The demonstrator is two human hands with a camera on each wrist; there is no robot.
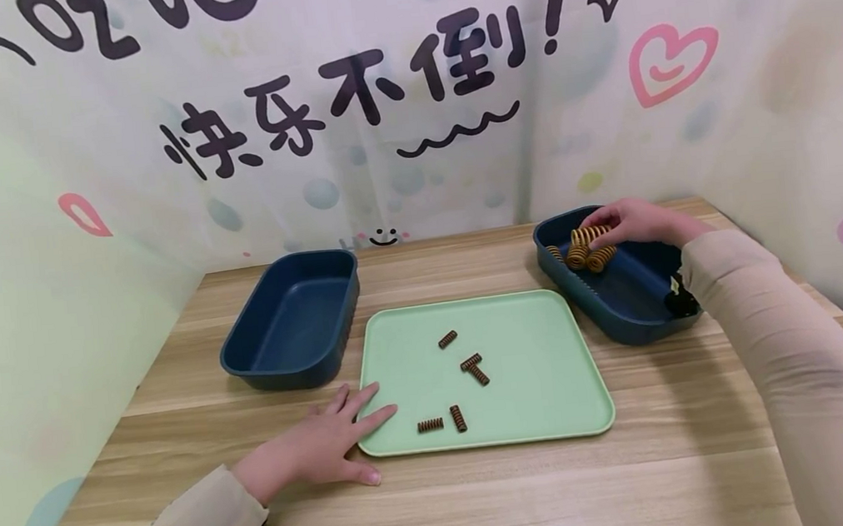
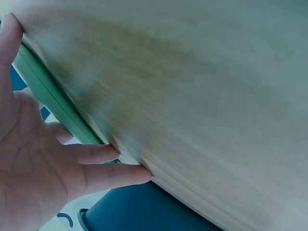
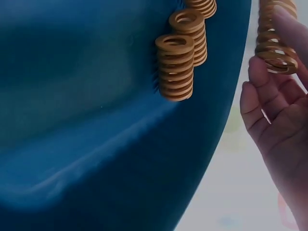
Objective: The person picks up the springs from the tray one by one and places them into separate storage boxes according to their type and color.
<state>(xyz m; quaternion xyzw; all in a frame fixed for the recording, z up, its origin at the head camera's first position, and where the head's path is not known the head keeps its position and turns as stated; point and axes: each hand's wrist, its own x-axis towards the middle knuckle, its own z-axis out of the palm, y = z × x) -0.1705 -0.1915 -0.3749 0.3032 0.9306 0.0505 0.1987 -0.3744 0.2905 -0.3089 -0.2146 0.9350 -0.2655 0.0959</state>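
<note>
My right hand (image 1: 632, 221) pinches a thick yellow coil spring (image 3: 275, 38) between thumb and fingers, over the far end of the right blue bin (image 1: 646, 331). Below it, more yellow springs (image 3: 174, 67) stand in the bin; the head view shows them partly covered by the hand. My left hand (image 1: 324, 443) lies with fingers spread at the left front corner of a pale green tray (image 1: 536, 370), its fingertips over the rim. On the tray lie several small dark brown springs, among them a pair (image 1: 471, 362) touching near the middle and one spring (image 1: 431, 425) near the front edge.
Another blue bin (image 1: 291, 370), with nothing seen inside, stands left of the tray. The wooden table (image 1: 487, 499) meets a printed curtain (image 1: 415, 188) behind and at both sides. The right sleeve (image 1: 798, 347) reaches over the right bin's near side.
</note>
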